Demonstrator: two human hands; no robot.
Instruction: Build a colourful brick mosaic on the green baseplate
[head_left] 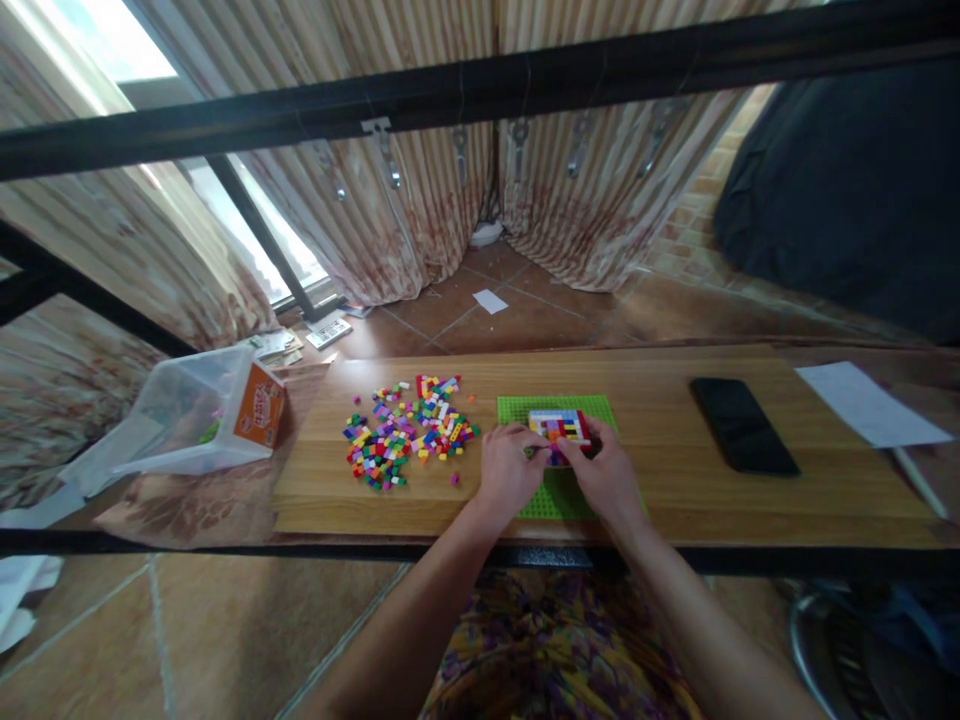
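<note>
A multicoloured structure of small building bricks (559, 421), with white, red, yellow and purple parts, sits over the green studded baseplate (555, 500). My right hand (606, 470) grips its right side, with the thumb along the near edge and the fingers behind. At the left side of the structure is my left hand (511, 468), its thumb and forefinger pinched together on a tiny dark-greenish piece that looks like a building brick. My fingers cover the structure's near left corner. A loose pile of mixed-colour bricks (412, 425) lies left of the baseplate.
A black phone (742, 425) and a white sheet of paper (874, 403) lie to the right. At the left, a clear plastic bin (195, 405) with an orange label is tipped on its side. A black metal bar (450, 98) crosses beyond the wooden board (660, 500).
</note>
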